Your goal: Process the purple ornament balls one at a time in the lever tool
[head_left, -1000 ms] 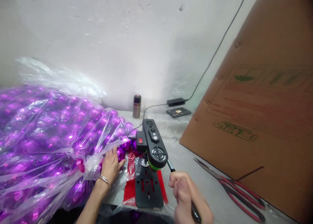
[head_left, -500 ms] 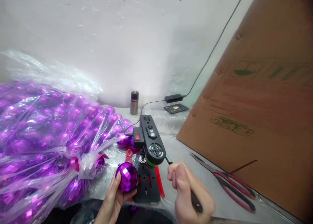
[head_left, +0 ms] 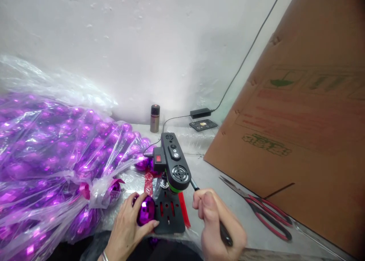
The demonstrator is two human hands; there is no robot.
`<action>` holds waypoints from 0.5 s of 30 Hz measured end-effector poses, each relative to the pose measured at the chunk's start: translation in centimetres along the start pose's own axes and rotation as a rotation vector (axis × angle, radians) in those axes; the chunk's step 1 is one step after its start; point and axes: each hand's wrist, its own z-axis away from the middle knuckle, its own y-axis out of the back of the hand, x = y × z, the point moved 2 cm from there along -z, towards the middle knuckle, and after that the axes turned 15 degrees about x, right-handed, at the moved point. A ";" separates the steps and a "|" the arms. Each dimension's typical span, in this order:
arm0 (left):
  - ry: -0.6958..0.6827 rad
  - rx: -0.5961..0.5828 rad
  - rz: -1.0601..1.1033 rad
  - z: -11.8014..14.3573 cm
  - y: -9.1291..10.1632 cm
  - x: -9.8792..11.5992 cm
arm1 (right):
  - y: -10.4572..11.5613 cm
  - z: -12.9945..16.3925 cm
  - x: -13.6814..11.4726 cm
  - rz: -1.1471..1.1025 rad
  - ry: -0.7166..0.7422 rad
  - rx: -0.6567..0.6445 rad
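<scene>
My left hand (head_left: 125,221) curls over a shiny purple faceted ball ornament (head_left: 147,211), fingers on top and thumb at its lower right. The ball is beside the left edge of a slotted black base plate (head_left: 169,225). Above the plate stands a black machine (head_left: 177,161) with round vents, a red switch and a green ring under its head. My right hand (head_left: 218,219) is closed around the machine's lever handle (head_left: 225,234), whose metal rod runs up to the head. Whether the ball touches the plate I cannot tell.
A plastic bag of purple balls (head_left: 57,154) fills the left. Behind the machine are a small bottle (head_left: 154,119), a power adapter (head_left: 201,113) and a phone (head_left: 203,125). Red-handled scissors (head_left: 265,211) lie at right, before a leaning cardboard box (head_left: 299,113).
My left hand has turned from cupping the ball at its left and below to gripping it from above. My right hand keeps its hold on the lever, and the view has shifted slightly.
</scene>
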 end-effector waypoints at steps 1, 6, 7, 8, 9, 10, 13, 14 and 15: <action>-0.002 -0.031 0.029 0.4 -0.5 0.0 | 0.0 -0.1 -0.1 0.000 -0.001 -0.001; 0.084 -0.020 0.224 1.7 -2.2 -0.2 | -0.1 -0.1 -0.3 0.003 -0.013 -0.023; 0.115 0.010 0.258 1.8 -2.3 -0.3 | 0.0 0.0 -0.2 0.001 -0.017 -0.026; 0.150 0.037 0.288 1.7 -2.4 -0.4 | 0.0 0.0 -0.2 -0.002 -0.018 -0.027; 0.187 0.054 0.315 1.6 -2.5 -0.5 | 0.0 0.1 -0.2 -0.007 -0.015 -0.021; 0.230 0.062 0.343 1.4 -2.6 -0.6 | 0.0 0.1 -0.1 -0.008 -0.014 -0.015; 0.436 0.085 0.474 0.7 -2.7 -0.6 | -0.1 -0.1 -0.1 -0.001 -0.006 -0.001; 0.529 0.114 0.556 0.6 -2.6 -0.5 | -0.1 -0.3 -0.2 0.004 -0.007 -0.006; 0.633 0.146 0.656 0.5 -2.6 -0.2 | -0.2 -0.4 -0.3 0.009 -0.008 -0.014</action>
